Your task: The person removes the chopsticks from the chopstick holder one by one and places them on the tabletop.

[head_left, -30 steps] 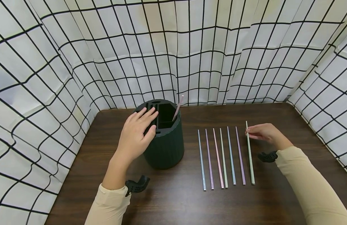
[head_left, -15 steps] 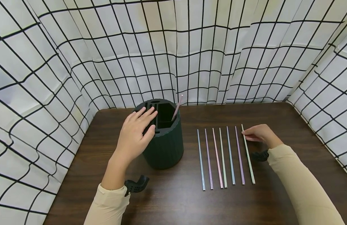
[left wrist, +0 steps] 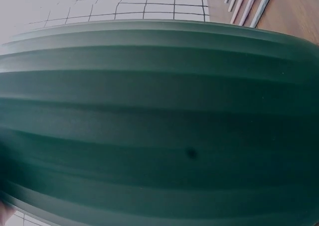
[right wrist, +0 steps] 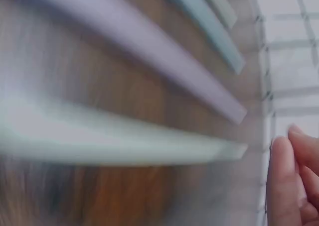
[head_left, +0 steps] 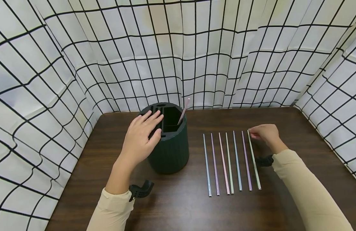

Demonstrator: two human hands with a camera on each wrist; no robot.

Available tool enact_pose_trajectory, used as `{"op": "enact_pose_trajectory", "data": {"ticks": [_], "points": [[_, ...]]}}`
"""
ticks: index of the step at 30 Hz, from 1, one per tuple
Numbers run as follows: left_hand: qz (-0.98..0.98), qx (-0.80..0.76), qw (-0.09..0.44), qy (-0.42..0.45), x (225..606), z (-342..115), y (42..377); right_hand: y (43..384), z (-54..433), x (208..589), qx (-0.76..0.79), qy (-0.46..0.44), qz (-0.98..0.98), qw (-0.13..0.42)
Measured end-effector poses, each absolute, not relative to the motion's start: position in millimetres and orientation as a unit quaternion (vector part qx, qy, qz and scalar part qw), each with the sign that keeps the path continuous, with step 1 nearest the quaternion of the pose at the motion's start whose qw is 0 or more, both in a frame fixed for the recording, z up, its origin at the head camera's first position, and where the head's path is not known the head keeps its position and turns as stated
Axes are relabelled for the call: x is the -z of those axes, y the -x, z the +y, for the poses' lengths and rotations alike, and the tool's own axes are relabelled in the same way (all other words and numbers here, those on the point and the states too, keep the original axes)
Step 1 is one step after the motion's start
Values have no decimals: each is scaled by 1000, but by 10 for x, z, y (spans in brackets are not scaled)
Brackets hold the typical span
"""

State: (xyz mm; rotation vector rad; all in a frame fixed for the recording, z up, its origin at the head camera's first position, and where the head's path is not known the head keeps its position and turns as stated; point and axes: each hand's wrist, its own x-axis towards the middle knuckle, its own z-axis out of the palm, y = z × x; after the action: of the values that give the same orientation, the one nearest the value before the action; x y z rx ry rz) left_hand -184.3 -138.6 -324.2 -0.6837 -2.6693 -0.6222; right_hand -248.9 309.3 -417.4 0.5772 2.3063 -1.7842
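My left hand (head_left: pixel 140 138) lies with spread, straight fingers on the slotted top of a dark green ribbed utensil holder (head_left: pixel 169 155). A pink chopstick (head_left: pixel 184 111) leans upright inside its large compartment. On the table, several pastel chopsticks lie side by side: blue, purple, pink and green. At the right end of this row is a pale green chopstick (head_left: pixel 254 160), its far tip right beside the fingertips of my right hand (head_left: pixel 265 134). In the right wrist view a gap shows between that green chopstick (right wrist: pixel 124 141) and my fingers (right wrist: pixel 283 178), which hold nothing.
The dark brown wooden table (head_left: pixel 178 208) has its back edge against a white curtain with black grid lines (head_left: pixel 206 70). That curtain also encloses both sides. Dark wrist mounts (head_left: pixel 141 190) sit on both sleeves.
My right hand has brought the pale green chopstick left, set it down parallel to the row, and let go of it. The left hand has stayed on the holder.
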Motion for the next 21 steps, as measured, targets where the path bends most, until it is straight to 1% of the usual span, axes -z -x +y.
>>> {"op": "enact_pose_trajectory", "data": {"ticks": [2,7,13,15,21], "points": [[-934,216,158,238,3244,-1388,1835,2462,2967,4089,596,-161,785,53],[-934,212,160,237,3241,-1401,1819,2436,2552,3816,622,-88,778,11],[-934,212,159,240,3234,-1397,1821,2380,1992,3491,695,-6,716,-74],[-934,212,158,241,3239,-1394,1824,2349,1832,3413,708,17,701,-83],[-931,215,163,246,3243,-1374,1841,2229,1479,3220,709,57,700,-65]]}}
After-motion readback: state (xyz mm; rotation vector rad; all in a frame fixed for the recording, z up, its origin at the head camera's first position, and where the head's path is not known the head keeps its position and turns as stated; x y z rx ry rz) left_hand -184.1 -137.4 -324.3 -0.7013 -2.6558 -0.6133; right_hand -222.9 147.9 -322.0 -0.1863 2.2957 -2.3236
